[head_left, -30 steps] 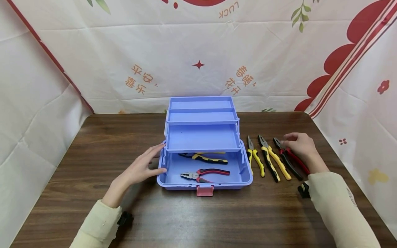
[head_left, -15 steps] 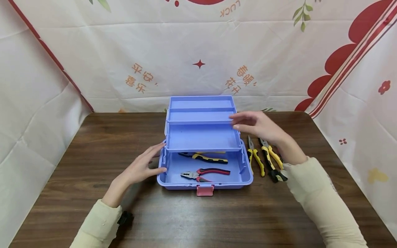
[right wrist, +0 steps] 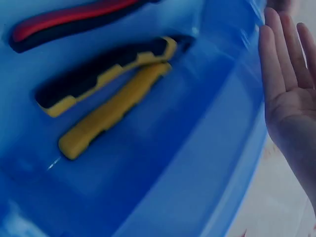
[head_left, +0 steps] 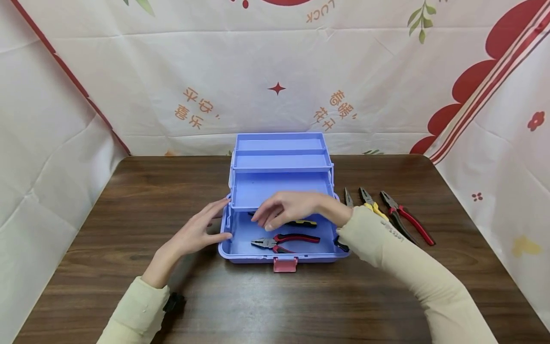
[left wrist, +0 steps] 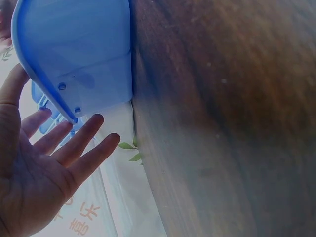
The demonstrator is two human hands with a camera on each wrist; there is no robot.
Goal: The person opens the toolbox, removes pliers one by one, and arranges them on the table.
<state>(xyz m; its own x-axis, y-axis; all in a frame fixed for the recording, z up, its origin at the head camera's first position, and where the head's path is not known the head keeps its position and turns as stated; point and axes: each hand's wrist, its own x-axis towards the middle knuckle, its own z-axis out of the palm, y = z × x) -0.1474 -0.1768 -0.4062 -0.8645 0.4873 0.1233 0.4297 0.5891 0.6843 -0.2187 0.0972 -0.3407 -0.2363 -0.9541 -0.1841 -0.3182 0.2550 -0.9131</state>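
A blue toolbox point(head_left: 234, 258) stands unfolded on the table, its stepped trays raised at the back. Fingers straight and spread, my left hand point(head_left: 195, 231) touches its left rim with fingertips and thumb; the left wrist view shows this hand point(left wrist: 44, 168) beside the box's side wall. My right hand point(head_left: 294, 208) hovers over the box's lower compartment, fingers loosely bent and holding nothing. Below it lie yellow-and-black pliers point(head_left: 307, 223), partly covered by the hand and tray, and red-and-black combination pliers point(head_left: 296, 237). Both pairs' handles show in the right wrist view, yellow-and-black pliers point(right wrist: 113, 108) nearest.
To the right of the box lie red-and-black pliers point(head_left: 414, 224), yellow-handled pliers point(head_left: 375, 209) and needle-nose pliers point(head_left: 348, 197), the last two partly behind the right sleeve. A pink latch point(head_left: 285, 265) hangs at the box front. A printed cloth point(head_left: 275, 57) backs the table point(head_left: 172, 191).
My right hand has left the pliers on the right, passed over the trays' right edge and come down above the lower compartment. The left hand stays at the rim.
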